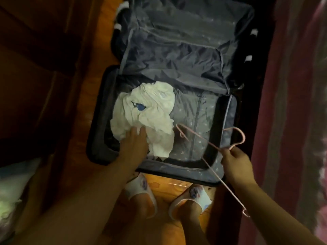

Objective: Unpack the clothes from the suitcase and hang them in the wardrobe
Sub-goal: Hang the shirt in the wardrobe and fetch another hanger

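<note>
Right hand [236, 167] grip pinching pink hanger [208, 144] neck, bar running diagonally, left hand [135, 142] flat on white garment [143, 114]

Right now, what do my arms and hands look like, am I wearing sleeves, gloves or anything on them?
Both forearms are bare, with no sleeves in view. The left hand and right hand wear no gloves. No watch, bracelet or ring is visible, though the dim, blurry light could hide small items on the fingers.
</note>
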Demonstrator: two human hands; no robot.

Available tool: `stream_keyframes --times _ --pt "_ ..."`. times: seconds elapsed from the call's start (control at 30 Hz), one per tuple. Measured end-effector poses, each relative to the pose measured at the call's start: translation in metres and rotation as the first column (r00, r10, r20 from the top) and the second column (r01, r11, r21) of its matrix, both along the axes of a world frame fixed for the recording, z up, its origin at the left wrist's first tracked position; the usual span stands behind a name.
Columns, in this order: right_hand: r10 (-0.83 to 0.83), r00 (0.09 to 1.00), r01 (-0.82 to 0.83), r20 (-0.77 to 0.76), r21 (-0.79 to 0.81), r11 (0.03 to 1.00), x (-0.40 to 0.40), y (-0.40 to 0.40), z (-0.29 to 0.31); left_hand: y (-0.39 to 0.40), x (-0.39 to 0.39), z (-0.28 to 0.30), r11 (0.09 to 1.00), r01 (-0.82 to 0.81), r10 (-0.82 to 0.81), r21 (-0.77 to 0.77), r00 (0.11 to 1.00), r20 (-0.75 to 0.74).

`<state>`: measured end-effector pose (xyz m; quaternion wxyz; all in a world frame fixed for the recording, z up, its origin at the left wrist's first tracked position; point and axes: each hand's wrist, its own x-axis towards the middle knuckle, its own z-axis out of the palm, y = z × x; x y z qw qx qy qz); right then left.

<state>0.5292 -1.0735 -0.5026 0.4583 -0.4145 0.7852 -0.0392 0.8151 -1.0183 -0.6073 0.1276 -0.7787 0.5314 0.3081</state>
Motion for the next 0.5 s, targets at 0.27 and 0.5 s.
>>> stream_keyframes --times 0.27,0.5 --pt "-0.28 0.959 0.283 0.038 -0.091 0.955 0.016 0.0 -0.096 -0.107 0.005 -0.137 0.86 0.51 -0.509 0.014 0.857 0.083" --pt "-0.339 0.94 0.341 0.037 -0.032 0.94 0.037 0.007 -0.046 -0.085 0.024 -0.054 0.994 0.026 -0.051 -0.11 0.972 -0.23"
